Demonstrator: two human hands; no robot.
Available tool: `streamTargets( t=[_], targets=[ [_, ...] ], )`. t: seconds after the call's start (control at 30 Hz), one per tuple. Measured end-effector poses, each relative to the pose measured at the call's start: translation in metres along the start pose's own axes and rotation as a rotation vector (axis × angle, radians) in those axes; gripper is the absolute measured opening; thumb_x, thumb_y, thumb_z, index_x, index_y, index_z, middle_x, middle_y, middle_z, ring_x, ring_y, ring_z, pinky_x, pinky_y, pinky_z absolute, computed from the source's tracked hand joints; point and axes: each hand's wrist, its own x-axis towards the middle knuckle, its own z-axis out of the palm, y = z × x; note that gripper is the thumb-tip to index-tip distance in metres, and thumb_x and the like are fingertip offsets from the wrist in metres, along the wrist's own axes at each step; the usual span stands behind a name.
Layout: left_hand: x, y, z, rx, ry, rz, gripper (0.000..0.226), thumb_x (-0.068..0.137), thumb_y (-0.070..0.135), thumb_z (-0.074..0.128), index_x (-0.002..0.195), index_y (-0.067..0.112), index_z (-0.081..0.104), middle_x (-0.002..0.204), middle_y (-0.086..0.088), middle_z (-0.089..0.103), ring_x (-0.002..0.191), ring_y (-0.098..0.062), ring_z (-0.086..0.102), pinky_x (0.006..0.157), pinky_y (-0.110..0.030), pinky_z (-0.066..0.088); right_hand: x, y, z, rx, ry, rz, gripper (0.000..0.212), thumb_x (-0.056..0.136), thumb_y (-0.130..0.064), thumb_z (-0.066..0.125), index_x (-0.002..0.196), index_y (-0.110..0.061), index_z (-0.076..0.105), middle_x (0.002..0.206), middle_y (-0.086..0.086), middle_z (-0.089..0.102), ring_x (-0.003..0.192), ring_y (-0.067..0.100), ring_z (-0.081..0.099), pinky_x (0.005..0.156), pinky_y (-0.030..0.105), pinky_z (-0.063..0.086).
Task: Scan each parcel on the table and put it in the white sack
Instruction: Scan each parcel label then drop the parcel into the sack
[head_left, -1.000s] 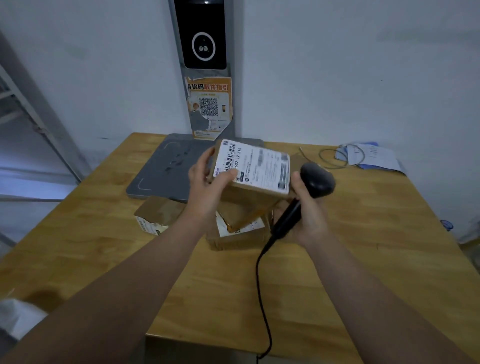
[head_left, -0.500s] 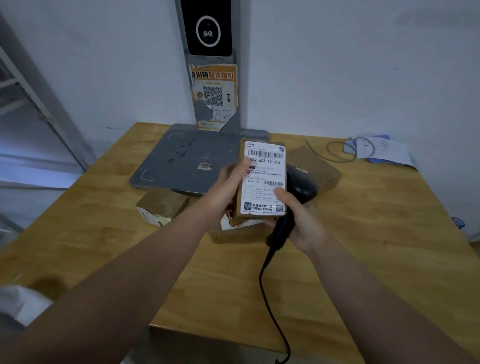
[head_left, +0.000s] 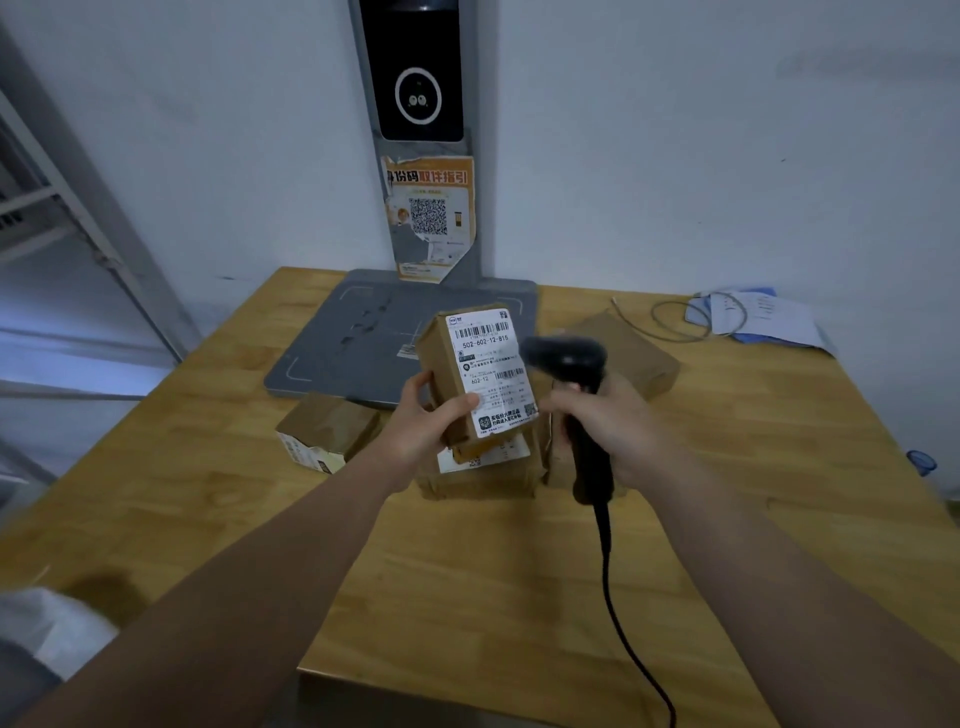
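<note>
- Your left hand (head_left: 418, 423) grips the held parcel (head_left: 475, 376) from its left side. The thumb lies across the lower part of the white label (head_left: 485, 343) and the fingers curl round the back.
- That parcel stands nearly upright in the air over the middle of the desk (head_left: 208, 493), tilted a little, with the label facing you and the barcode at the top.
- Your right hand (head_left: 613, 426) is closed round the handle of the black scanner (head_left: 569, 358). Its blurred head sits just to the right of the label.
- The cable (head_left: 604, 551) drops from the handle, crosses the desk and passes over the near edge.
- Directly under the held parcel, a second parcel (head_left: 483, 480) lies on the desk.
- A third parcel (head_left: 324, 428) lies to its left, and a fourth parcel (head_left: 636, 345) sits behind the scanner, toward the right edge.
- A grey pad (head_left: 374, 332) lies flat at the far edge, at the foot of a post (head_left: 475, 260) that carries a dark screen (head_left: 415, 78) and an orange QR poster (head_left: 431, 218).
- Papers (head_left: 763, 317) and a wire loop (head_left: 675, 335) lie at the far right corner.
- The white sack (head_left: 47, 623) shows only partly, off the near left corner and lower than the desk top.
</note>
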Motion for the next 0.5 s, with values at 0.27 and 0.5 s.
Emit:
streamTargets(
  t=[0.27, 0.5],
  targets=[
    [0.006, -0.003, 0.012, 0.034, -0.002, 0.032, 0.09, 0.079, 0.032, 0.077, 0.148, 0.03, 0.02, 0.13, -0.007, 0.058, 0.105, -0.02, 0.064, 0.093, -0.037, 0.051, -0.021, -0.006, -0.009, -0.124, 0.121, -0.172, 0.023, 0.089, -0.024, 0.063, 0.078, -0.004, 0.06, 0.051, 0.005, 0.058, 0.046, 0.018, 0.057, 0.045, 0.025, 0.047],
    [0.009, -0.002, 0.024, 0.108, -0.002, 0.048, 0.095, 0.076, 0.036, 0.08, 0.147, 0.034, 0.018, 0.132, -0.006, 0.056, 0.112, -0.023, 0.061, 0.102, -0.045, 0.047, -0.04, -0.001, -0.015, 0.0, 0.147, -0.129, 0.041, 0.089, -0.029, 0.066, 0.057, -0.005, 0.057, 0.051, 0.012, 0.054, 0.042, 0.022, 0.052, 0.041, 0.025, 0.045]
  ],
)
